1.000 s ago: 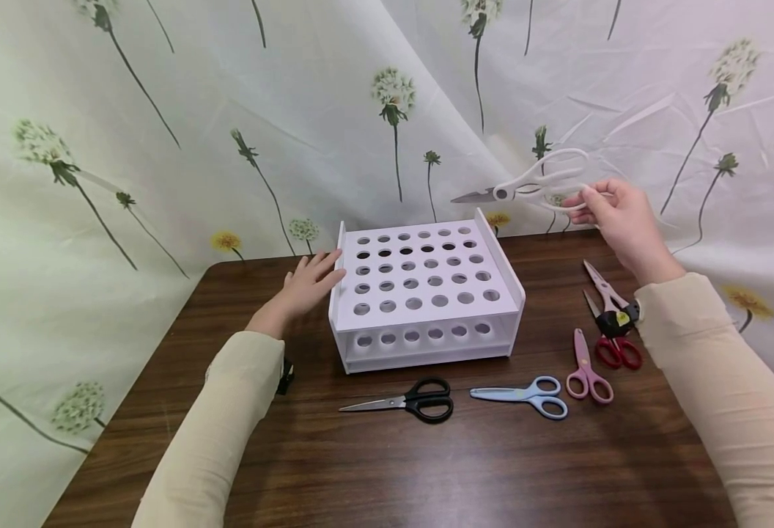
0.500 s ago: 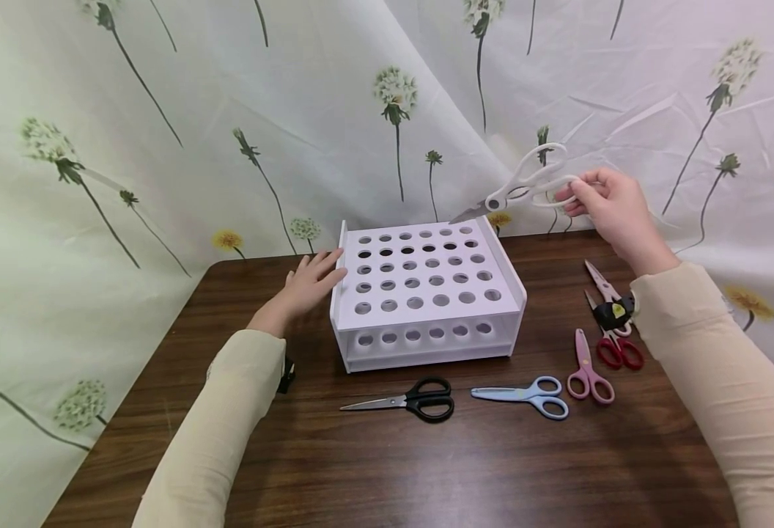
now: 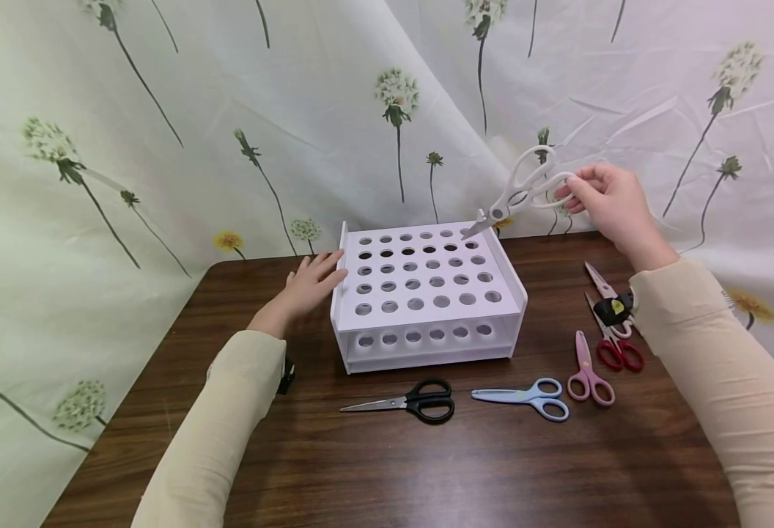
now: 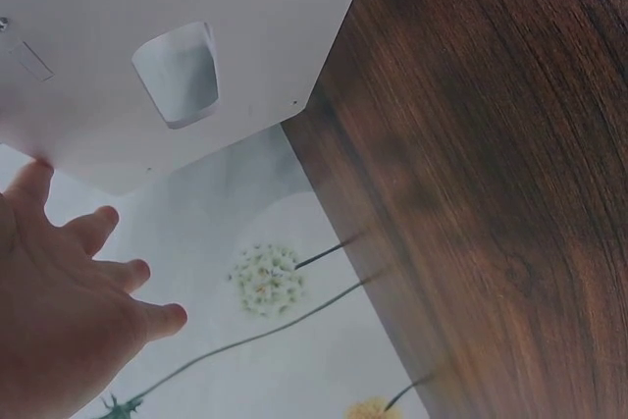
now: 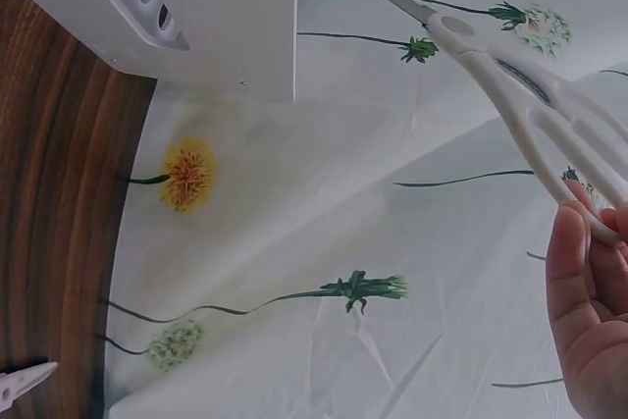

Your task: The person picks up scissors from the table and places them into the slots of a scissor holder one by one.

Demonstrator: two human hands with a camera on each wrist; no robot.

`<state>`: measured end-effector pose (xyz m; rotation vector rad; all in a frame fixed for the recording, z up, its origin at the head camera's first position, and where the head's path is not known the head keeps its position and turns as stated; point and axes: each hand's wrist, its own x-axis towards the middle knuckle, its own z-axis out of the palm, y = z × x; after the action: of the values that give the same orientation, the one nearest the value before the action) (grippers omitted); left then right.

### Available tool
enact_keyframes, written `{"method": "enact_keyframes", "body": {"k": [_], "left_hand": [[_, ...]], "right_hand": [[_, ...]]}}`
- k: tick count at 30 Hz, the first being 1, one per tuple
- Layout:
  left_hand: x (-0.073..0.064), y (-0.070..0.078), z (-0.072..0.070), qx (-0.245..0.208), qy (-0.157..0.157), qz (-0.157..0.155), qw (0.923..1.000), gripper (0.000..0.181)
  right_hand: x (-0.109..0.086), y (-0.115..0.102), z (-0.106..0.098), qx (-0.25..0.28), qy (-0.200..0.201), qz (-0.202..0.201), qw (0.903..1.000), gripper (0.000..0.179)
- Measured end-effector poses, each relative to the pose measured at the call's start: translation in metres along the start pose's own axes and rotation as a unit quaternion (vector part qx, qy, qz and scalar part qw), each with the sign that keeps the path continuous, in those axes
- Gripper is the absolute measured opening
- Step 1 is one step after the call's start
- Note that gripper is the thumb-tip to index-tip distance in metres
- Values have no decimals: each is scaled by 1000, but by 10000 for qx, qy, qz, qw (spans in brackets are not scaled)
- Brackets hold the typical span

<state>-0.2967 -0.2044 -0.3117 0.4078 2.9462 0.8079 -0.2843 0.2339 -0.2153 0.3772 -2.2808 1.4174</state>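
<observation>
White scissors (image 3: pixel 519 192) are being held in the air by the right hand (image 3: pixel 607 202), whose fingers are being curled round the lower handle loop, so the grip is being kept clamped on the handles. The blades are being kept together. The long axis of the scissors is being tilted: the handles are sitting up and to the right, near the hand, and the closed tip is being pointed down and to the left, just over the back right corner of the white rack (image 3: pixel 426 293), close to the back row of holes. Whether the tip is touching the rack cannot be told. In the right wrist view the scissors (image 5: pixel 510 76) are being seen against the flowered cloth (image 5: pixel 343 242), with the tip aimed toward the rack's side wall (image 5: pixel 196 17).

The left hand (image 3: pixel 308 286) is being laid against the left side wall of the rack, with its fingers straight and spread and nothing being gripped; in the left wrist view the fingers (image 4: pixel 93 233) are being shown relaxed beside the white wall (image 4: pixel 147 46).

The rack is being borne by a dark wooden table (image 3: pixel 393 469). In front of it, black scissors (image 3: pixel 410 402) and blue scissors (image 3: pixel 525 396) are lying flat, tips pointing left. To the right, pink scissors (image 3: pixel 588 374) and red scissors (image 3: pixel 611 341) are lying with tips pointing away from the person.
</observation>
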Motion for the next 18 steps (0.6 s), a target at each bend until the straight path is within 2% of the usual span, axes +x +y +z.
{"method": "enact_keyframes", "body": {"k": [8,18], "left_hand": [[2,-1,0,-33,-26,-20,10000,64],[2,-1,1,-76,-63,-43,9999,63]], "right_hand": [[3,-1,0,-318,90,-201,9993,19],[6,0,1,-523,85,-191,9984,24]]}}
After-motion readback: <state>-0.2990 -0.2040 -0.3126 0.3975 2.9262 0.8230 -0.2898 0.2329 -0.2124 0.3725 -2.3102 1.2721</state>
